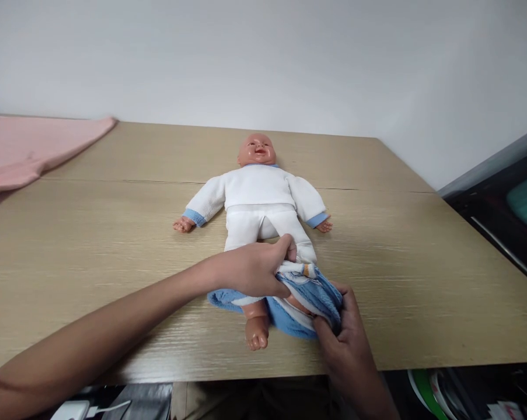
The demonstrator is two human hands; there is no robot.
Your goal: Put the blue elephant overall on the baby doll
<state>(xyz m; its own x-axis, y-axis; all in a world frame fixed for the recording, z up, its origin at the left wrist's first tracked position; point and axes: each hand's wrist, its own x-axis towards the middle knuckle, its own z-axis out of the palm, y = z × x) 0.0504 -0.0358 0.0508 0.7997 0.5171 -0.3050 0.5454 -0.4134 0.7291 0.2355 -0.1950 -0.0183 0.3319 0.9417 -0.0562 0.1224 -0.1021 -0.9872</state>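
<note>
Blue garment (327, 294), one, two hands (250, 268) (351, 341) on it, one doll (259, 185)

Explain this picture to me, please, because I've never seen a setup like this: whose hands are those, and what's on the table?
There is no machine here: both bare hands belong to one person. The only picture comes from a camera worn on that person's head, facing forward and down, so you see roughly what they see.

On the wood-coloured table a doll lies on its back, feet towards the person, dressed mostly in white. The right hand grips a blue-and-white cloth bunched at the doll's lower legs. The left hand reaches across the legs to the cloth's upper edge; how firmly it grips is hard to tell. One bare foot shows in front. Off to the left lies a pink cloth.
</note>
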